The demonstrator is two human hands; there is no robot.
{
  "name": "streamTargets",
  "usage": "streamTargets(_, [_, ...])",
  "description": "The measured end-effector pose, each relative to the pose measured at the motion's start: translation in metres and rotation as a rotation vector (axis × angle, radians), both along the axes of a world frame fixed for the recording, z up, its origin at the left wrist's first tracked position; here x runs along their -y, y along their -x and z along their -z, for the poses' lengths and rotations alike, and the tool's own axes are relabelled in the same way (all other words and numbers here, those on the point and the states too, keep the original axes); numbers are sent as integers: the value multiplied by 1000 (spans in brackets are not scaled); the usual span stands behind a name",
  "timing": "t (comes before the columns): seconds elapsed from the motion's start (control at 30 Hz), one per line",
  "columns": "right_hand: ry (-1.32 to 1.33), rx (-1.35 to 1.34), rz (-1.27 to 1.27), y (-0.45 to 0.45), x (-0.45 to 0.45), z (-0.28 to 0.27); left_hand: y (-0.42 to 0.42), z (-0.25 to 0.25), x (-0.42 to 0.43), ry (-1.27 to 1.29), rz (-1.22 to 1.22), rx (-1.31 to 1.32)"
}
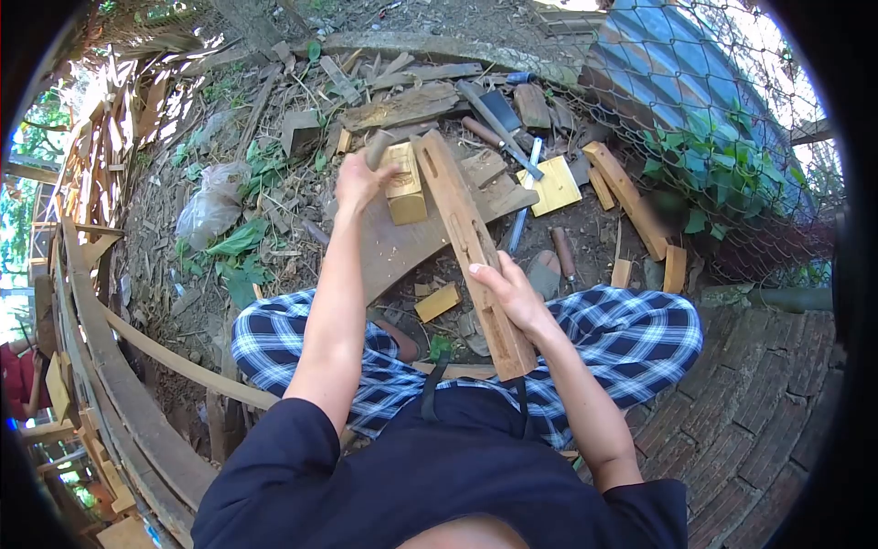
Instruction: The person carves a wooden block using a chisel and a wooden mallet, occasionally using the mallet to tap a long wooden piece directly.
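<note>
My right hand (512, 293) is closed around a long wooden beam (464, 229) with several slots cut along its face. The beam slants from near my lap up to the work area. My left hand (361, 181) is closed on a short, greyish wooden handle (378, 146); the rest of that tool is hidden. Beside that hand, a pale yellow wood block (407, 203) rests on a wide brown board (393, 247), with the thumb side close against the block. A tool with a reddish-brown handle (482, 132) and metal blade lies beyond the beam.
A square yellow wood piece (555, 187), a curved wooden piece (631, 197) and another brown handle (562, 252) lie to the right. A small block (437, 302) sits before my legs. Chain-link fence (732, 119) borders the right; a plastic bag (213, 206) and wooden rails (119, 348) are left.
</note>
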State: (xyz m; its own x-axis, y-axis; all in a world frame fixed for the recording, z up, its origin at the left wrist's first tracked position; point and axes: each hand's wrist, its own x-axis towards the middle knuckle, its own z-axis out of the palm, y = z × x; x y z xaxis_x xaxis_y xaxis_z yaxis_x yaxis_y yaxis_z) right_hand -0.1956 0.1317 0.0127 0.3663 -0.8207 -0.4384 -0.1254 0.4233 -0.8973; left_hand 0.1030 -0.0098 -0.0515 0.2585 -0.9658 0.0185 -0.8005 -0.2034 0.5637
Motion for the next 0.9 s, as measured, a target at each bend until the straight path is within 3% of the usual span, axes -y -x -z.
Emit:
streamTargets(0.07, [18, -70, 27, -3, -3, 7, 2, -40, 2, 270, -129, -197])
streamTargets(0.1, [-2, -12, 8, -3, -2, 7, 3, -66, 7, 234, -229, -607])
streamTargets(0.17, [-37, -1, -7, -3, -2, 1, 3, -108, 11, 398, -193, -1115])
streamTargets(0.27, [-69, 19, 3, -7, 3, 2, 7, -121, 36, 505, -213, -1306])
streamTargets(0.67, [-48, -38, -12, -3, 9, 4, 38, -62, 62, 633, -298, -894])
streamTargets(0.9, [-83, -54, -13, -2, 10, 0, 47, -67, 66, 667, -250, -854])
